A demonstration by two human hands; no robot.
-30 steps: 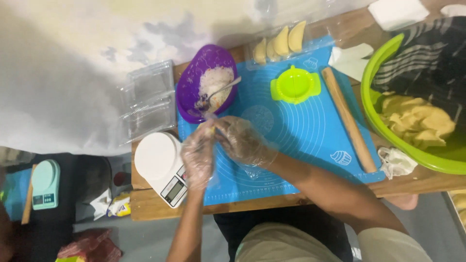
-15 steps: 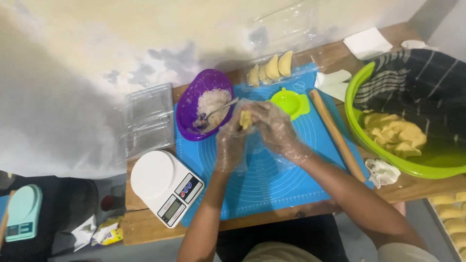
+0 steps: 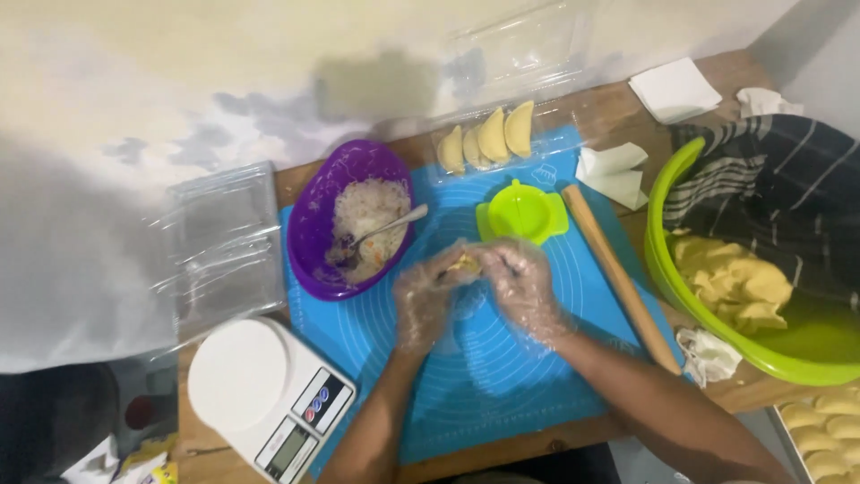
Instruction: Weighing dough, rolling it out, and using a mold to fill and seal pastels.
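Observation:
Both hands wear thin clear plastic gloves and meet over the blue silicone mat (image 3: 502, 385). My left hand (image 3: 425, 300) and my right hand (image 3: 524, 287) pinch a small yellow piece of dough (image 3: 464, 263) between their fingertips. Just left of them stands a purple bowl (image 3: 315, 233) of white filling with a metal spoon (image 3: 385, 229) in it. A lime-green dumpling press (image 3: 521, 213) lies right behind the hands. Three folded dumplings (image 3: 491, 136) sit in a clear tray at the far edge of the mat.
A wooden rolling pin (image 3: 618, 278) lies right of the hands. A big green bowl (image 3: 667, 269) holds yellow dough under a dark striped cloth (image 3: 770, 197). A white kitchen scale (image 3: 264, 394) stands at front left, clear plastic trays (image 3: 219, 242) beside it, more dumplings (image 3: 824, 426) at bottom right.
The hands moved from the mat's left side to its middle and came together on the dough piece. The view also shifted and drew nearer.

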